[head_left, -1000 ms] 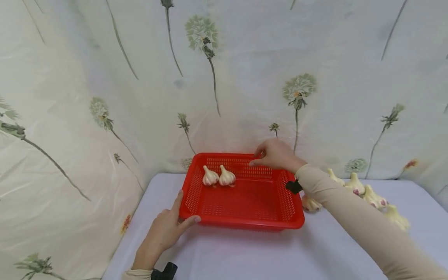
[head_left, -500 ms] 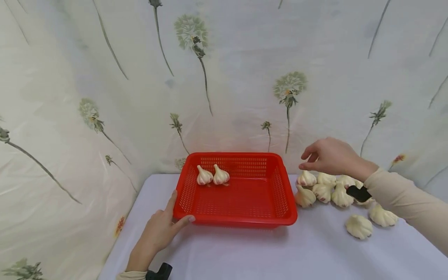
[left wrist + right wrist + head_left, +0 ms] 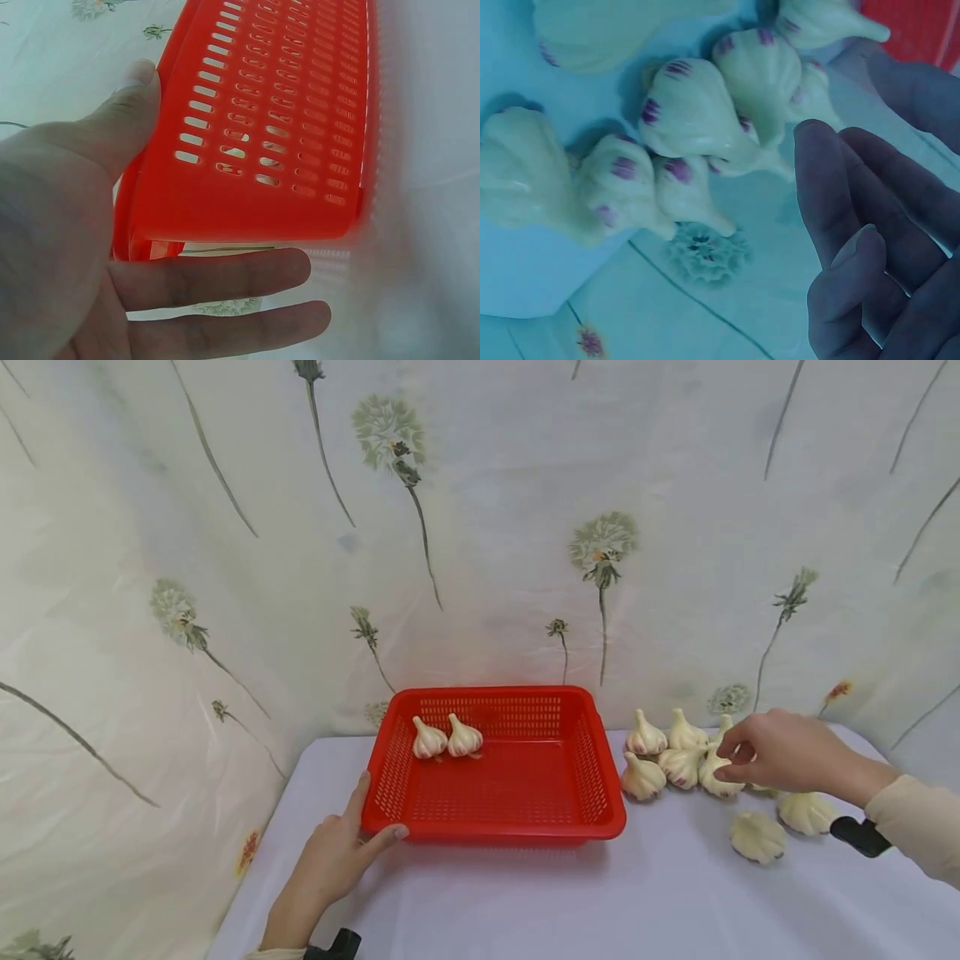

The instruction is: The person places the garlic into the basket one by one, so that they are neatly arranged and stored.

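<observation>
Right hand (image 3: 791, 756) has lowered toward garlic (image 3: 643, 777) on white cloth (image 3: 510, 902), fingers (image 3: 823, 187) apart; left hand (image 3: 330, 856), spread, touches basket (image 3: 495, 838) before flowered drape (image 3: 495, 527).

Location: from my remote feeds I read a small staged recording corner; whether inside a home or a lab, I cannot tell. Evidence: creased dandelion-print sheeting (image 3: 487, 527) fills the background and left side; a pale-covered table (image 3: 487, 902) sits close against it; black wrist devices (image 3: 861, 837) show on both arms. Red basket (image 3: 495, 837) and garlic bulbs (image 3: 642, 778) are kitchen goods; the surroundings look makeshift.
</observation>
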The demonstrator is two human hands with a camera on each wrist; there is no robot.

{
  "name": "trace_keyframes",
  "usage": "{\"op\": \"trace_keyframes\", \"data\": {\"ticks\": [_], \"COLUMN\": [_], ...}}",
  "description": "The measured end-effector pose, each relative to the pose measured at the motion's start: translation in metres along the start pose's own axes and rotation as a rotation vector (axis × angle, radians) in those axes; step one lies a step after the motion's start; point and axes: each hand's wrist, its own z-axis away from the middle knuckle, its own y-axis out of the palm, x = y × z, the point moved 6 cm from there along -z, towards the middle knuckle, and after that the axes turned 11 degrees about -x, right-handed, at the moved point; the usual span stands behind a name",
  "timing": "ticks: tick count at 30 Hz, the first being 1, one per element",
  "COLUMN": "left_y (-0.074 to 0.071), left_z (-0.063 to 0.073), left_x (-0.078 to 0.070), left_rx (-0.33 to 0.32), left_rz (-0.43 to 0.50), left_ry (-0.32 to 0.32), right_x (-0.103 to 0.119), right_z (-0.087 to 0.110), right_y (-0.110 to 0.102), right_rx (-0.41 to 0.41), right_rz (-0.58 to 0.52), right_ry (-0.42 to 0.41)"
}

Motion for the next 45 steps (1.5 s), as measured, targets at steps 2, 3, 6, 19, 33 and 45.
{"op": "trace_keyframes", "data": {"ticks": [2,3,6,19,33,45], "left_y": [-0.001,-0.001,-0.002,0.000,0.001,0.004], "left_z": [0.001,0.001,0.001,0.000,0.000,0.000], "left_x": [0.000,0.000,0.000,0.000,0.000,0.001], "left_rx": [0.002,0.004,0.005,0.007,0.017,0.023], "left_rz": [-0.005,-0.007,-0.011,-0.023,-0.007,0.014], "left_ry": [-0.007,-0.010,-0.010,0.009,0.007,-0.008], "right_x": [-0.005,-0.008,-0.016,-0.039,-0.040,-0.042], "right_z": [0.009,0.014,0.025,0.057,0.070,0.073], "right_y": [0.004,0.006,0.012,0.044,0.063,0.074], "right_rx": [0.007,0.013,0.034,0.118,0.055,0.128], "right_rz": [0.010,0.011,0.011,-0.044,0.136,0.138], "right_ry": [0.010,0.020,0.047,0.139,0.062,0.084]}}
